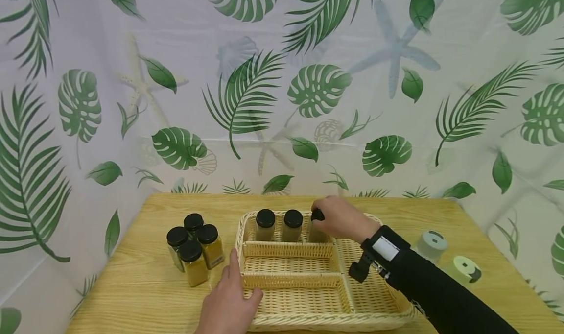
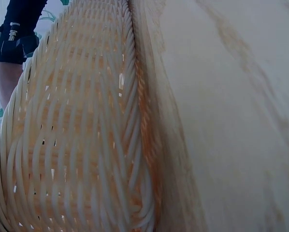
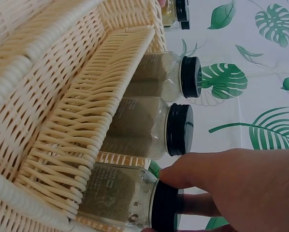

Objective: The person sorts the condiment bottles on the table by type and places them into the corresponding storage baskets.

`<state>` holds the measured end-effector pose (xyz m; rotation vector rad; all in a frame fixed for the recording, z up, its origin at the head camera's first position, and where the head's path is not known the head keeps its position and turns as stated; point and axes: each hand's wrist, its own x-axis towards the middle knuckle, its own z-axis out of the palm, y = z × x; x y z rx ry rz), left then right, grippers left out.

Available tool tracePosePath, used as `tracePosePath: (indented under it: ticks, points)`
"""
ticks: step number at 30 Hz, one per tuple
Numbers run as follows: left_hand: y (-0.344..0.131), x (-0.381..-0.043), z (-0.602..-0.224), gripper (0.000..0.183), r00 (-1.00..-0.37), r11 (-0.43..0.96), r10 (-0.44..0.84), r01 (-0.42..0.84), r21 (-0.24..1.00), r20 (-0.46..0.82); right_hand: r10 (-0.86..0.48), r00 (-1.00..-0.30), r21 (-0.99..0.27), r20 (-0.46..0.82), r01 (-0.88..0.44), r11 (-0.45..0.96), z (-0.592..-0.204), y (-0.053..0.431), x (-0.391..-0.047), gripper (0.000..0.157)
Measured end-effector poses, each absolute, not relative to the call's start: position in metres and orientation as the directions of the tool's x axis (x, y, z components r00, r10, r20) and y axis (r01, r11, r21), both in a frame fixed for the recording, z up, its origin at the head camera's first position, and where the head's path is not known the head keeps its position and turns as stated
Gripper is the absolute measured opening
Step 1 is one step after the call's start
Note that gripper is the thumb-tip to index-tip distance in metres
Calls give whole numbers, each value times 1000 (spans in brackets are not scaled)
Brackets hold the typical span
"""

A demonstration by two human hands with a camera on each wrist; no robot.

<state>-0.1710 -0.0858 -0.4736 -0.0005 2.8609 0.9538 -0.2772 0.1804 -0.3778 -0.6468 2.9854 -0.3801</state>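
Note:
A light wicker basket with several compartments sits on the table. In its back row stand three glass jars with black lids and greyish-brown contents: a left jar, a middle jar and a right jar. My right hand pinches the right jar by its lid, and that jar stands upright behind the divider. My left hand rests at the basket's front left corner, fingers straight along the outer side and thumb over the rim. The left wrist view shows mostly the basket's woven outer wall.
Left of the basket, several black-lidded jars with yellowish contents stand close together on the wooden table. To the right are two pale round items, a whitish one and a greenish one. A leaf-patterned cloth hangs behind.

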Motion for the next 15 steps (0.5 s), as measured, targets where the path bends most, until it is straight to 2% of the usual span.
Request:
tracePosePath:
  ticks: [7,15]
  points:
    - [-85,-170,-471,100,-992,803,38,-40,595,-118,-415,-910,-237,-3,-403,884,-378,181,-274,19]
    - [-85,-171,-471,101,-991,808,38,-44,588,-125,-378,-926,-190,-13,-369,910,-376,188,-266,43]
